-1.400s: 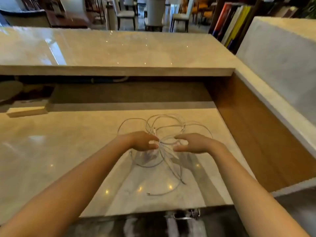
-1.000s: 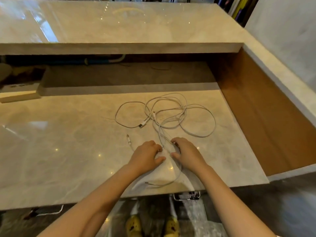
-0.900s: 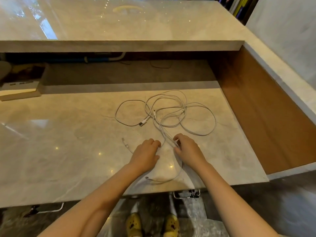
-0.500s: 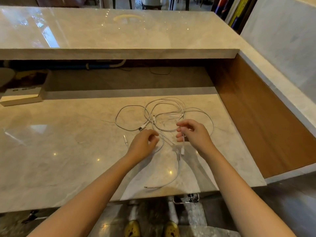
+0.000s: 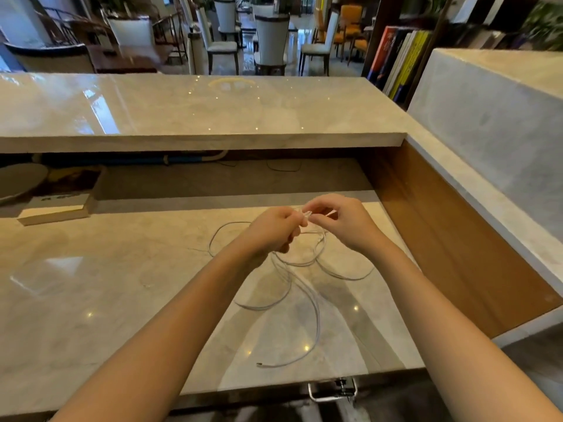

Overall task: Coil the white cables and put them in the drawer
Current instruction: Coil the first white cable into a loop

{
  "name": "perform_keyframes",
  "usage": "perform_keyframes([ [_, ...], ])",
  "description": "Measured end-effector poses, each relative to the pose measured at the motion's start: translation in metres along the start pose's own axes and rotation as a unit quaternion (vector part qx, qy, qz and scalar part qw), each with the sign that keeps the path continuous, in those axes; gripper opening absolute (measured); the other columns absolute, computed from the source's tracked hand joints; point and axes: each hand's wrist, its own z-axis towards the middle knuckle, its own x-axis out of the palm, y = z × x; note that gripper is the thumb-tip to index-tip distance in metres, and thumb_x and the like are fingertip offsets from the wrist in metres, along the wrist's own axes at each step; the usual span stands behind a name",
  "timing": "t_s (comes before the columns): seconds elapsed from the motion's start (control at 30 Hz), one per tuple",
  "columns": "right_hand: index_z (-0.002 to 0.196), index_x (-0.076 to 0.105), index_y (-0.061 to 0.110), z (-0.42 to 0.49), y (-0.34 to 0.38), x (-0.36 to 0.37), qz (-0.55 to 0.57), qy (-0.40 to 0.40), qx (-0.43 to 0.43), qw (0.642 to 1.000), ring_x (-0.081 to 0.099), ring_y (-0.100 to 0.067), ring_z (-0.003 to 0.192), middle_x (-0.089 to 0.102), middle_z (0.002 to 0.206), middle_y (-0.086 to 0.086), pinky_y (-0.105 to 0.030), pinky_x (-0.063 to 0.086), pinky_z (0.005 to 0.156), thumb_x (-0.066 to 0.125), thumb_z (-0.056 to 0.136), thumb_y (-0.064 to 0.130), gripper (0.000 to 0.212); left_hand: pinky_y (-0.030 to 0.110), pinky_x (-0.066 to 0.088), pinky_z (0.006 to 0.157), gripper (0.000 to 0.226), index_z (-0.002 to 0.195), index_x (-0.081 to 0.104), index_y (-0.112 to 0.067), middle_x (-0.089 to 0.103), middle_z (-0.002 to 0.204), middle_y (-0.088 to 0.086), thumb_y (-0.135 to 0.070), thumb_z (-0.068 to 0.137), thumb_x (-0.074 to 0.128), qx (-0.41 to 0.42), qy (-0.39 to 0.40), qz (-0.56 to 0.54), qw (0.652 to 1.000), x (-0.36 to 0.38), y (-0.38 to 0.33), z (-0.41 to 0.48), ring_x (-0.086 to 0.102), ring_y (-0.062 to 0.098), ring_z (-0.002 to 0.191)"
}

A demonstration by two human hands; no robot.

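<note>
A handle stuck out under the desk's near edge. On the marble the cables lay in loose loops, one end close to that edge. Above them the left hand and right hand met, each pinching a strand in its fingertips. Beyond rose a higher counter, then chairs.

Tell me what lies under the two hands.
Loops of white cables lie on the marble desk; left hand and right hand pinch a strand. The hands cover part of the tangle.
</note>
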Motion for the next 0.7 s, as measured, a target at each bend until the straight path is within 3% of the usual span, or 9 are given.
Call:
perform_keyframes([
  [0.07, 0.083, 0.064, 0.02, 0.007, 0.002, -0.009, -0.031, -0.02, -0.039, 0.999, 0.051, -0.007, 0.074, 0.056, 0.08, 0.003, -0.015, 0.039, 0.065, 0.061, 0.089, 0.02, 0.006, 0.019, 0.02, 0.044, 0.026, 0.077, 0.051, -0.015, 0.035, 0.056, -0.005, -0.017, 0.098, 0.036, -0.003, 0.071, -0.112, 0.991, -0.012, -0.018, -0.001, 0.026, 0.007, 0.047],
  [0.13, 0.072, 0.056, 0.022, 0.014, 0.003, -0.018, -0.022, -0.05, -0.046, 0.997, 0.044, -0.007, 0.072, 0.046, 0.074, 0.004, -0.021, 0.033, 0.065, 0.054, 0.093, 0.022, 0.021, 0.02, 0.011, 0.046, 0.027, 0.074, 0.046, -0.016, 0.028, 0.052, -0.008, -0.02, 0.099, 0.035, -0.001, 0.133, -0.197, 0.971, -0.023, -0.038, -0.001, 0.018, 0.006, 0.046],
  [0.23, 0.078, 0.061, 0.007, 0.017, 0.006, -0.029, 0.087, -0.067, -0.009, 0.994, 0.05, -0.01, 0.079, 0.053, 0.082, -0.003, -0.023, 0.038, 0.073, 0.044, 0.098, 0.025, 0.031, 0.017, 0.01, 0.044, 0.028, 0.074, 0.047, -0.015, 0.027, 0.052, -0.008, -0.029, 0.097, 0.038, 0.015, 0.203, -0.27, 0.941, -0.035, -0.064, 0.001, 0.019, 0.005, 0.045],
  [0.33, 0.083, 0.062, 0.001, 0.007, 0.002, -0.031, 0.201, -0.051, 0.04, 0.977, 0.059, -0.008, 0.069, 0.061, 0.077, -0.005, -0.016, 0.047, 0.065, 0.043, 0.098, 0.021, 0.032, 0.015, 0.012, 0.039, 0.02, 0.077, 0.046, -0.013, 0.029, 0.05, -0.009, -0.024, 0.092, 0.04, 0.043, 0.231, -0.363, 0.902, -0.043, -0.08, 0.004, 0.023, 0.003, 0.04],
  [0.47, 0.081, 0.064, 0.005, -0.009, -0.023, -0.025, 0.149, -0.008, 0.079, 0.986, 0.057, -0.011, 0.059, 0.059, 0.065, -0.006, -0.022, 0.049, 0.063, 0.046, 0.097, 0.021, 0.029, 0.015, 0.014, 0.038, 0.025, 0.077, 0.046, -0.012, 0.031, 0.049, -0.008, -0.019, 0.097, 0.034, 0.099, 0.179, -0.457, 0.865, -0.055, -0.094, 0.012, 0.025, 0.004, 0.039],
  [0.6, 0.079, 0.066, 0.012, -0.024, -0.055, -0.021, 0.121, -0.042, 0.126, 0.984, 0.053, -0.009, 0.054, 0.056, 0.058, -0.001, -0.025, 0.045, 0.062, 0.043, 0.098, 0.02, 0.031, 0.016, 0.021, 0.037, 0.027, 0.075, 0.046, -0.012, 0.033, 0.052, -0.006, -0.019, 0.098, 0.035, 0.151, 0.105, -0.517, 0.836, -0.077, -0.105, 0.022, 0.026, 0.006, 0.042],
  [0.63, 0.08, 0.065, 0.013, -0.025, -0.057, -0.02, 0.104, -0.043, 0.124, 0.986, 0.05, -0.008, 0.052, 0.055, 0.056, 0.001, -0.026, 0.043, 0.059, 0.041, 0.099, 0.02, 0.032, 0.017, 0.023, 0.039, 0.026, 0.075, 0.045, -0.012, 0.034, 0.053, -0.005, -0.019, 0.098, 0.035, 0.161, 0.09, -0.514, 0.838, -0.079, -0.106, 0.023, 0.027, 0.006, 0.043],
  [0.7, 0.084, 0.066, 0.012, -0.021, -0.042, -0.017, -0.004, -0.004, 0.09, 0.996, 0.05, -0.006, 0.056, 0.054, 0.061, 0.007, -0.026, 0.038, 0.059, 0.039, 0.099, 0.023, 0.032, 0.018, 0.029, 0.044, 0.022, 0.077, 0.045, -0.013, 0.037, 0.056, -0.005, -0.015, 0.097, 0.037, 0.198, 0.035, -0.433, 0.878, -0.072, -0.102, 0.025, 0.032, 0.007, 0.048],
])
